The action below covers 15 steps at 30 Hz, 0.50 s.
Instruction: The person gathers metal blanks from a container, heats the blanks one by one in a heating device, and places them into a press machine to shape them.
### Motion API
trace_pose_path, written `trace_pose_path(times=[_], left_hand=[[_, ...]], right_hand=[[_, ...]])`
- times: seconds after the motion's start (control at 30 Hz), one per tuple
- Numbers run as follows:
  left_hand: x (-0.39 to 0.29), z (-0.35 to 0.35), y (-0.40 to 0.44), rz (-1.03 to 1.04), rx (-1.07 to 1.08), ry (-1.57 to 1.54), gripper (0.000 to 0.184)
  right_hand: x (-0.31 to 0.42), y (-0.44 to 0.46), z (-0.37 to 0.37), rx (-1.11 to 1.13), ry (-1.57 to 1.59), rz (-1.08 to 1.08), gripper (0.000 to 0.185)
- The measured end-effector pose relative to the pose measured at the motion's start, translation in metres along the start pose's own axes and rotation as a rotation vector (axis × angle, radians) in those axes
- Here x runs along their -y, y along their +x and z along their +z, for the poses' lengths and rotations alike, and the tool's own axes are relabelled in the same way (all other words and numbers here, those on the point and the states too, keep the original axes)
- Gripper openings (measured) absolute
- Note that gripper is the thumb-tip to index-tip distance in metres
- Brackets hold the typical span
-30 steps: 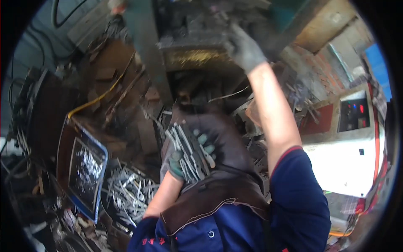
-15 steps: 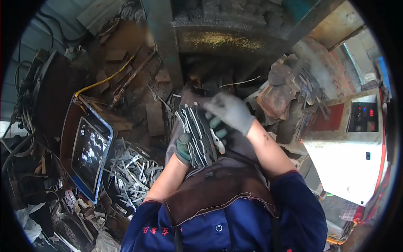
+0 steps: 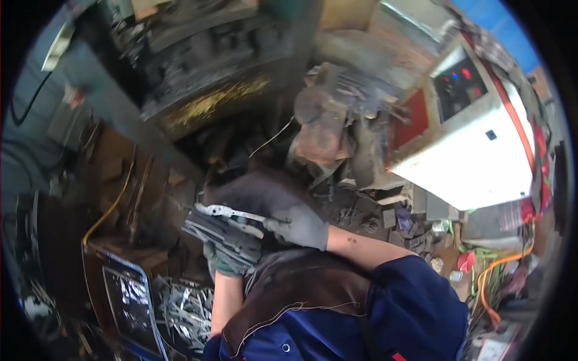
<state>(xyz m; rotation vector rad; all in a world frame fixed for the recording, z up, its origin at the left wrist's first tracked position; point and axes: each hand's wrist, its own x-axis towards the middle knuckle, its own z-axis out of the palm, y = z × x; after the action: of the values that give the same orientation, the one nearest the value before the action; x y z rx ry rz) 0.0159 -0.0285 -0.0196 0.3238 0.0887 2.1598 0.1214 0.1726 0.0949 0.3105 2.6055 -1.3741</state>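
Fingers of the right hand [image 3: 300, 227] grasp a metal strip [image 3: 233, 212] beside the dark stack [image 3: 226, 238] clasped by the left hand [image 3: 224, 260]

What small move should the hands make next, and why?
Perhaps the right hand should line up its bright metal strip with the stack in the left hand: it grips the strip by one end, and the strip is close to the stack but at a slight angle.

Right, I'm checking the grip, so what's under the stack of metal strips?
The left hand, its glove partly showing. The stack of metal strips hides its palm; anything more there can't be seen.
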Motion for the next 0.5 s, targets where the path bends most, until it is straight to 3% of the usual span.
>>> trace_pose_path(times=[0.07,0.1,0.2,0.3,0.33,0.43,0.5], left_hand=[[0.008,0.026,0.008,0.082,-0.097,0.044,0.087],[0.010,0.033,0.013,0.066,-0.075,0.033,0.086],[0.012,0.028,0.014,0.052,-0.072,0.017,0.085],[0.010,0.023,0.012,0.079,-0.046,-0.026,0.082],[0.009,0.022,0.014,0.091,-0.007,-0.059,0.079],[0.008,0.023,0.014,0.115,-0.001,-0.069,0.076],[0.006,0.022,0.011,0.129,-0.015,-0.077,0.076]], right_hand=[[-0.001,-0.002,-0.013,-0.301,0.564,0.018,0.022],[0.000,-0.001,-0.024,-0.409,0.690,0.050,0.021],[-0.021,-0.007,-0.065,-0.543,1.115,0.118,0.022],[-0.060,-0.013,-0.078,-0.743,1.343,0.068,0.025],[-0.077,-0.012,-0.080,-0.745,1.341,0.064,0.025],[-0.133,-0.004,-0.080,-1.025,1.393,0.013,0.024],[-0.168,0.001,-0.080,-1.024,1.348,-0.018,0.024]])
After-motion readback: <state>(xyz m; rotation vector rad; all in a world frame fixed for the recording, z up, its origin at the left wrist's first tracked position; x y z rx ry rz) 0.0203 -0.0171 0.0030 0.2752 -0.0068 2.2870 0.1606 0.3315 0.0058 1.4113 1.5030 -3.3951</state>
